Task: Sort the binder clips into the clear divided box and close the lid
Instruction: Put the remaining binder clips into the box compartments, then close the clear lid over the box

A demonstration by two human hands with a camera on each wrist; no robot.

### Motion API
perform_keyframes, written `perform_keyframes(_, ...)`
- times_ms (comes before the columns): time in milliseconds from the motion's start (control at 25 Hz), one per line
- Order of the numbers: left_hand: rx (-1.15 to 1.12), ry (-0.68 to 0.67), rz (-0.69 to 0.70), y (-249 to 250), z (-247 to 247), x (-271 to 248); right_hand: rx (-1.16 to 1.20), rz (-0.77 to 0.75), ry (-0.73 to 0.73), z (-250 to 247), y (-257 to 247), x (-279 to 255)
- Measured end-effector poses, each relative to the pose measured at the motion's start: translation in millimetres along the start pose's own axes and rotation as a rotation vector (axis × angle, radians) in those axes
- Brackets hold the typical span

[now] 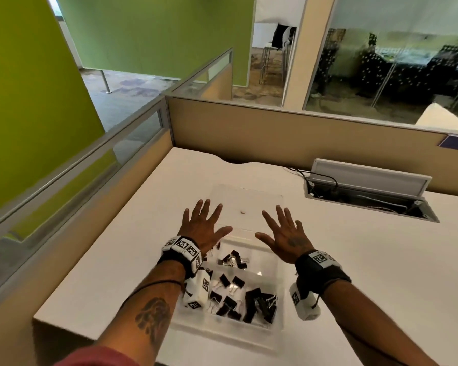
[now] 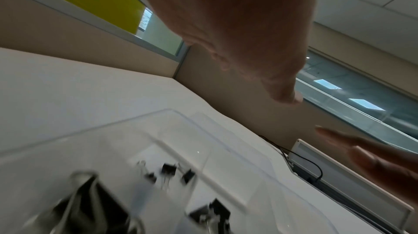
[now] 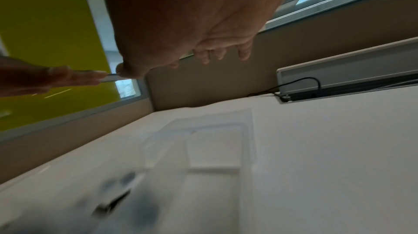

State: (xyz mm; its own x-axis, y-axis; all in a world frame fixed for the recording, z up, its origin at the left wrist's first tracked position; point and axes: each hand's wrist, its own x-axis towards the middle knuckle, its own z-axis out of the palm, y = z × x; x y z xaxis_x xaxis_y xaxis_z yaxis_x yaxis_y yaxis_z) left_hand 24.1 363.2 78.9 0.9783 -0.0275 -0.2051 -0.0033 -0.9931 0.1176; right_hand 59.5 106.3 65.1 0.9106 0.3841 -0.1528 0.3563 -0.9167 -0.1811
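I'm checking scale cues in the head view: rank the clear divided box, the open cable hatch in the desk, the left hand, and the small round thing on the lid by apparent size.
1. Clear divided box, lid included.
2. Cable hatch.
3. Left hand, nearer the camera, so enlarged.
4. Small round thing, by far the smallest.

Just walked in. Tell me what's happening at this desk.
A person is sorting binder clips into a clear divided box on a white desk. The black clips lie in several compartments. The box's clear lid is open, lying flat beyond the box. The left hand and right hand are spread, fingers straight, above the lid's near edge, holding nothing. Closing the lid is not yet done.
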Motion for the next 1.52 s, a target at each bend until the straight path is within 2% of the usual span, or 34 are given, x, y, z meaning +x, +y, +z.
perform_keyframes(200, 0.018, -0.037, 0.085, -29.9, -29.6, 56.1, -0.012, 0.136, 0.021, -20.4, -4.9, 35.8)
perform_keyframes(480, -0.022, -0.083, 0.112, -46.8, -36.1, 129.2, 0.009, 0.191, -0.028, -31.2, 6.3, 98.6)
perform_keyframes(720, -0.205, -0.179, 0.054, -68.0, -30.0, 206.5, 0.132, 0.306, -0.144, -25.8, 38.9, 155.0)
perform_keyframes(920, -0.183, -0.408, -0.090, -83.1, -11.1, 256.8, 0.133, 0.502, -0.332, -5.1, 72.8, 186.8)
perform_keyframes(1040, -0.342, -0.484, -0.221, -95.7, 6.8, 268.2, 0.141, 0.627, -0.362, 7.8, 87.0, 196.5)
perform_keyframes(1160, -0.477, -0.512, -0.275, -97.7, 25.0, 272.0, 0.229, 0.708, -0.369, 21.8, 90.7, 200.4)
perform_keyframes(1360, -0.515, -0.490, -0.336, -87.2, 23.2, 274.3, 0.328, 0.765, -0.336, 25.9, 86.5, 202.6)
perform_keyframes(1520, -0.521, -0.523, -0.381, -79.2, 5.6, 269.5, 0.536, 0.796, -0.350, 12.2, 83.1, 194.7)
